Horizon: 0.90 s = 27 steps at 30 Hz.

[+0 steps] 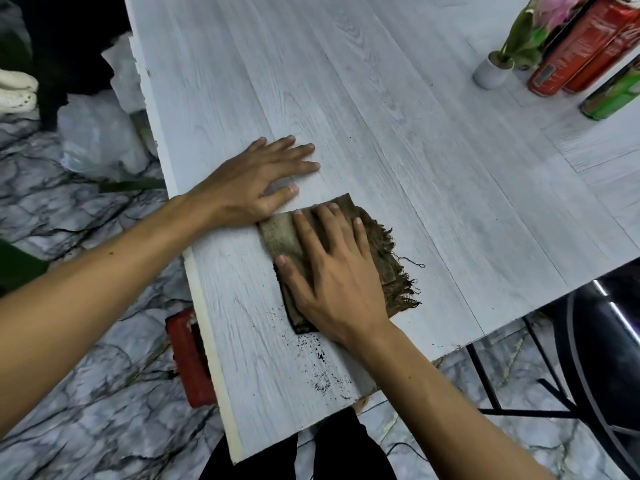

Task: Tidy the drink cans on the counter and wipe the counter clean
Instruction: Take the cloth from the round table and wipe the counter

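Observation:
A pale wood-grain counter (398,140) fills the middle of the view. My right hand (332,275) lies flat, fingers spread, pressing a folded brown frayed cloth (381,247) onto the counter near its front edge. My left hand (256,181) rests flat and empty on the counter just left of the cloth. Black crumbs (318,372) are scattered on the counter behind the cloth, near the corner. Two red drink cans (585,46) and a green can (613,95) stand together at the far right.
A small white pot with pink flowers (491,71) stands beside the cans. A red stool (190,358) sits under the counter's left edge. Plastic bags (100,136) lie on the marble floor at left. A black metal chair frame (588,358) is at lower right.

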Each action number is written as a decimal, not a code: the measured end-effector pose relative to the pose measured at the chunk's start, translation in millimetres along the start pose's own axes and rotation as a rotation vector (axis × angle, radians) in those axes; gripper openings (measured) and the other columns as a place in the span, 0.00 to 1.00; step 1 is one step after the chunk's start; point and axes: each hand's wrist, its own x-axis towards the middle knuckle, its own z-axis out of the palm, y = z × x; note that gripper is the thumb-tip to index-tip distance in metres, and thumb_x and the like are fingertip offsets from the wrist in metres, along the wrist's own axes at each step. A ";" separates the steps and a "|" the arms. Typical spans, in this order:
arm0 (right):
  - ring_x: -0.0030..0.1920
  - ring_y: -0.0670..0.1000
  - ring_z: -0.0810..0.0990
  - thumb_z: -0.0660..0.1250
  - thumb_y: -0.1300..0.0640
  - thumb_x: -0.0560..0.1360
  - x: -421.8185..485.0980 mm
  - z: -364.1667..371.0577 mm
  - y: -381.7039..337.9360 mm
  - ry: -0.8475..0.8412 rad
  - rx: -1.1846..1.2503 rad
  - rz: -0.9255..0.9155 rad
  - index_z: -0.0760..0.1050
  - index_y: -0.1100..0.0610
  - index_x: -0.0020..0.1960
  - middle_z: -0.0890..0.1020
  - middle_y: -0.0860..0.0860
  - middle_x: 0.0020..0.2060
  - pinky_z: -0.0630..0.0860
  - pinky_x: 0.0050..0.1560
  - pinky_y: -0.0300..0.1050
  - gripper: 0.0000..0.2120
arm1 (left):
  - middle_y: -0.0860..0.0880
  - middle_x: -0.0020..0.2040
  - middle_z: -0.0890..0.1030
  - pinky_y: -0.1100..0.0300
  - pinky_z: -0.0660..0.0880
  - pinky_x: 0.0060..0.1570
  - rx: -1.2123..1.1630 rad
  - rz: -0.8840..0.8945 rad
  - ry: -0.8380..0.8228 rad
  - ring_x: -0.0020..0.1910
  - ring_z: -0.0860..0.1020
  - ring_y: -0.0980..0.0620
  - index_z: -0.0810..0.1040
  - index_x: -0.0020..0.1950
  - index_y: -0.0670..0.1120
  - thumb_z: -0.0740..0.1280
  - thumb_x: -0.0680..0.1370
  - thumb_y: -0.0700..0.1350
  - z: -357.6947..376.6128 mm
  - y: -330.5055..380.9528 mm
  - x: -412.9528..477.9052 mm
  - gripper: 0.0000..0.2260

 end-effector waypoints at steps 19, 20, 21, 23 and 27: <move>0.82 0.56 0.56 0.60 0.40 0.82 -68.7 7.6 -24.0 -0.045 0.060 -0.212 0.68 0.49 0.79 0.67 0.55 0.79 0.51 0.81 0.60 0.28 | 0.57 0.84 0.54 0.47 0.44 0.82 0.062 -0.027 0.007 0.84 0.47 0.55 0.61 0.82 0.57 0.56 0.85 0.56 12.7 11.3 -35.2 0.24; 0.82 0.56 0.56 0.61 0.41 0.81 -74.2 7.2 -22.5 -0.040 0.069 -0.212 0.68 0.49 0.79 0.67 0.55 0.79 0.51 0.81 0.60 0.28 | 0.56 0.84 0.55 0.48 0.44 0.82 0.063 -0.028 0.009 0.84 0.47 0.55 0.61 0.82 0.57 0.55 0.85 0.57 12.9 12.6 -37.6 0.24; 0.82 0.56 0.57 0.62 0.41 0.81 -79.7 6.3 -20.5 -0.037 0.080 -0.210 0.69 0.48 0.78 0.67 0.54 0.78 0.52 0.81 0.61 0.27 | 0.56 0.84 0.55 0.48 0.44 0.82 0.063 -0.029 0.011 0.84 0.47 0.55 0.61 0.82 0.57 0.55 0.85 0.56 13.2 13.7 -39.8 0.25; 0.82 0.55 0.57 0.63 0.42 0.80 -90.4 3.8 -15.6 -0.032 0.096 -0.199 0.70 0.48 0.78 0.68 0.53 0.78 0.54 0.80 0.61 0.27 | 0.55 0.84 0.55 0.47 0.44 0.82 0.062 -0.030 0.016 0.84 0.47 0.54 0.61 0.82 0.56 0.56 0.85 0.56 14.1 15.7 -43.1 0.24; 0.82 0.52 0.57 0.65 0.43 0.79 -109.2 -2.0 -5.3 -0.012 0.118 -0.140 0.70 0.48 0.77 0.67 0.51 0.79 0.56 0.80 0.60 0.28 | 0.55 0.84 0.55 0.45 0.46 0.82 0.067 -0.028 0.031 0.84 0.48 0.53 0.61 0.82 0.55 0.58 0.86 0.53 17.2 18.5 -46.9 0.24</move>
